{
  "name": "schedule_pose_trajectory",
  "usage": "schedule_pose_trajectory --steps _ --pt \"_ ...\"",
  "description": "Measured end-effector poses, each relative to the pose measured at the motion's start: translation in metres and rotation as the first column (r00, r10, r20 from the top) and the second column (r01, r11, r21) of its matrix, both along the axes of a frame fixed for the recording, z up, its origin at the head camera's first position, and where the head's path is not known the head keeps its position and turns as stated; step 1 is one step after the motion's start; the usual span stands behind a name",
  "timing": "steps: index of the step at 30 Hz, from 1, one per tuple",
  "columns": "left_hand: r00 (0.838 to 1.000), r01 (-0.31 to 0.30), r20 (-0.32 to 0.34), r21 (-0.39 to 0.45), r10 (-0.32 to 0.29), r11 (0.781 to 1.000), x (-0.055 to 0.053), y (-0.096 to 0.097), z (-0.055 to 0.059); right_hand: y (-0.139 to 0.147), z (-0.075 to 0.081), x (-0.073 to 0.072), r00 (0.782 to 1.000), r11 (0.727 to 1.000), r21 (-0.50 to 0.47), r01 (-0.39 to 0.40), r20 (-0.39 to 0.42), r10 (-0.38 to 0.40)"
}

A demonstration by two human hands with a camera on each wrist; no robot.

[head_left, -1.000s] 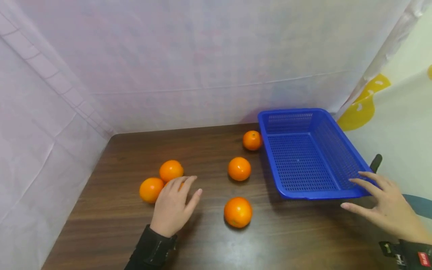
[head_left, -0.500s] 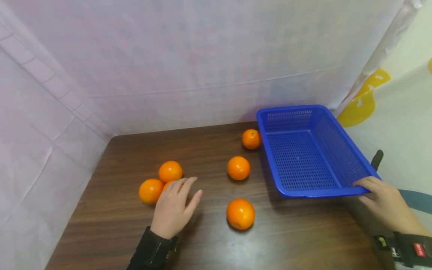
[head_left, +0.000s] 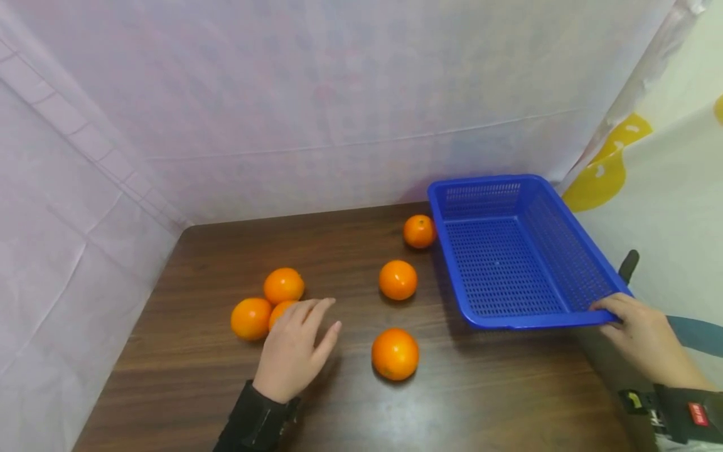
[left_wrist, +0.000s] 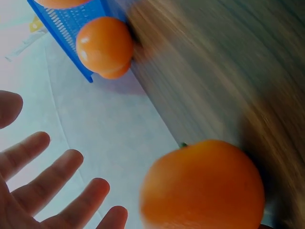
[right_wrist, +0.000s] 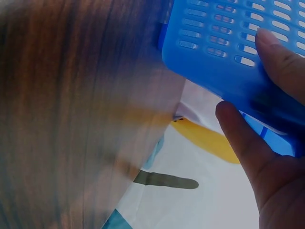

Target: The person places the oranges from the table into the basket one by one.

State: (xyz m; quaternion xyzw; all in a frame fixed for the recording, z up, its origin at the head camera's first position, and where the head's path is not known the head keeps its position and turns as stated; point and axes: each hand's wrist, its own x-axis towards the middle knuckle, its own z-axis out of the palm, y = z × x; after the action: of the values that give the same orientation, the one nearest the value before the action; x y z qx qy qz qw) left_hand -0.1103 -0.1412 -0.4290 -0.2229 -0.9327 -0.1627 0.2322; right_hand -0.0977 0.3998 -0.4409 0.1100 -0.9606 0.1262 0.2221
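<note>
My left hand (head_left: 290, 355) hovers with loosely spread fingers over the right side of an orange (head_left: 278, 312), which it partly hides. In the left wrist view, the fingers (left_wrist: 57, 176) are spread beside a large orange (left_wrist: 205, 188), with a gap between. Two more oranges, one at left (head_left: 251, 319) and one behind (head_left: 284, 285), cluster with the first. At the right, my right hand (head_left: 649, 339) grips the near right corner of a blue plastic basket (head_left: 497, 270), which has slotted walls and holds nothing. The right wrist view shows thumb and finger on either side of the basket's edge (right_wrist: 209, 71).
Between the cluster and the basket lie a near orange (head_left: 395, 355), a middle orange (head_left: 398, 280) and a far orange (head_left: 419, 231) close against the basket's left wall. The brown wooden table (head_left: 192, 351) ends at a white cloth (head_left: 339, 94) behind. A patterned curtain (head_left: 678, 251) hangs at right.
My right hand has moved from beside the basket's near right corner to gripping it. The near orange shifted slightly right, then back left. My left hand has barely moved.
</note>
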Motion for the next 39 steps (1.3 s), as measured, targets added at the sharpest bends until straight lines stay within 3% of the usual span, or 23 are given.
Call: schedule_pose_trajectory --steps 12,18,25,30,39 --pt "0.998 0.054 0.022 0.031 -0.055 0.998 0.01 0.012 0.006 -0.002 0.002 -0.001 0.999 1.0 -0.009 0.014 0.053 -0.014" --pt "0.99 0.122 0.057 0.068 -0.126 0.99 0.017 0.025 0.006 0.0 0.0 -0.001 0.999 1.0 0.003 0.01 0.044 -0.011" --pt "0.965 0.226 0.121 0.079 -0.234 0.971 0.024 0.046 -0.002 0.002 -0.004 0.003 1.0 1.0 0.018 0.008 0.03 -0.008" --pt "0.941 0.295 0.162 0.031 -0.296 0.955 0.029 0.06 -0.008 0.001 -0.003 0.003 0.999 1.0 0.018 0.007 0.039 -0.008" --pt "0.949 0.287 0.152 -0.053 -0.277 0.956 0.031 0.071 -0.014 0.0 0.0 -0.003 1.0 1.0 0.02 -0.014 0.011 0.014"
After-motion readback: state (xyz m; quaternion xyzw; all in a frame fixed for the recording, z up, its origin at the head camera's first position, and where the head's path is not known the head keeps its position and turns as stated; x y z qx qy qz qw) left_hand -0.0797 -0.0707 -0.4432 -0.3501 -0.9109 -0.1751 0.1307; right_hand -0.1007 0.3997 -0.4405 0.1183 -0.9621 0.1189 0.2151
